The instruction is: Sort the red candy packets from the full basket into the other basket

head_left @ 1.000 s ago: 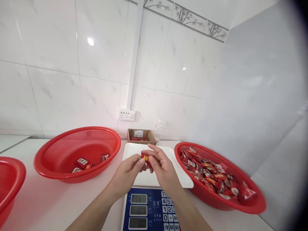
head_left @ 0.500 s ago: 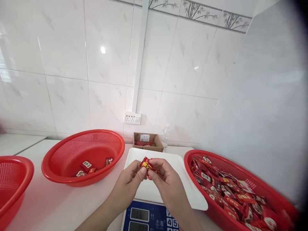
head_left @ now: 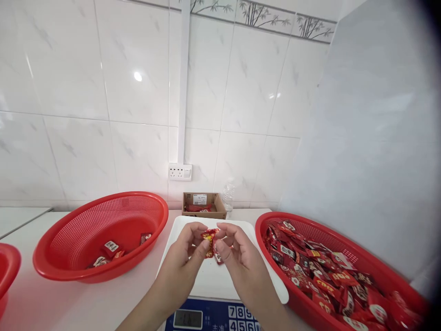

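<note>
My left hand point(head_left: 188, 255) is closed on a small red snack packet point(head_left: 208, 238) with yellow print, pinched between thumb and fingers. Close beside it, my right hand point(head_left: 239, 250) grips a second red packet point(head_left: 217, 255) with white print, partly hidden by the thumb. Both hands are above the white pan point(head_left: 203, 285) of a weighing scale. Below the pan is the scale's blue panel point(head_left: 215, 312), its display and number keys partly covered by my forearms.
A red basket point(head_left: 272, 257) heaped with red packets stands at right. Another red basket point(head_left: 99, 207) at left holds several packets, and a third basket point(head_left: 7, 264) shows at the left edge. Behind the pan are a cardboard box point(head_left: 220, 211) and a clear bottle point(head_left: 228, 195).
The view has shifted slightly to the right. My hands have drawn a little apart, and the white-printed packet now shows between them beside the yellow-printed one.
</note>
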`<state>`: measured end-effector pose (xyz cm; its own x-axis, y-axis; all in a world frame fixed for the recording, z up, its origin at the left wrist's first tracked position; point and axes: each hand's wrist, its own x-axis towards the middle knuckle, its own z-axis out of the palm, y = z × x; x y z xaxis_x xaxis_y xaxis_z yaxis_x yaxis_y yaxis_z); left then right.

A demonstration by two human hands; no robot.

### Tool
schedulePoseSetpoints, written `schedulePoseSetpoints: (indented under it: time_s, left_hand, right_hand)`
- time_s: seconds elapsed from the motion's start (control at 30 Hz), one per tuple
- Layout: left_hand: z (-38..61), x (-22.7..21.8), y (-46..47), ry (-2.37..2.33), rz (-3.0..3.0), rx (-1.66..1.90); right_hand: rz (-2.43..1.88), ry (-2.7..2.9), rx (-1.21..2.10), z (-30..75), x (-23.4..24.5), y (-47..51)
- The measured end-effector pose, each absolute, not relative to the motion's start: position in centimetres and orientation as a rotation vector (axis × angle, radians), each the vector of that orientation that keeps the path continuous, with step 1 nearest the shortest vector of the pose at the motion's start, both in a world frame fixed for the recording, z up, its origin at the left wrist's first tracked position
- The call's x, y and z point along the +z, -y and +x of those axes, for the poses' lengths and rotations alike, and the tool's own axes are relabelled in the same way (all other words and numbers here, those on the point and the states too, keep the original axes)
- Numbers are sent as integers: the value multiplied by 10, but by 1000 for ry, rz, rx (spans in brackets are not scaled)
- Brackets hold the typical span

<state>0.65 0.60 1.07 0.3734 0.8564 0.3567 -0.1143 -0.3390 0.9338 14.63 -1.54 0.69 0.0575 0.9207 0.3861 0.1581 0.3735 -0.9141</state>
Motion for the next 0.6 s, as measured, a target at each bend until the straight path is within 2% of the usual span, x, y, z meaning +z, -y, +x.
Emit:
schedulePoseSetpoints:
  time_s: [0.17,0.6]
  left_hand:
    - [0,3,-4,-730,1713,1003]
    - [-4,14,-6,-810,1687,1145]
  right_hand:
    - [-1135,1583,701,153,11,16]
    - [-1099,1484,764,151,12,21]
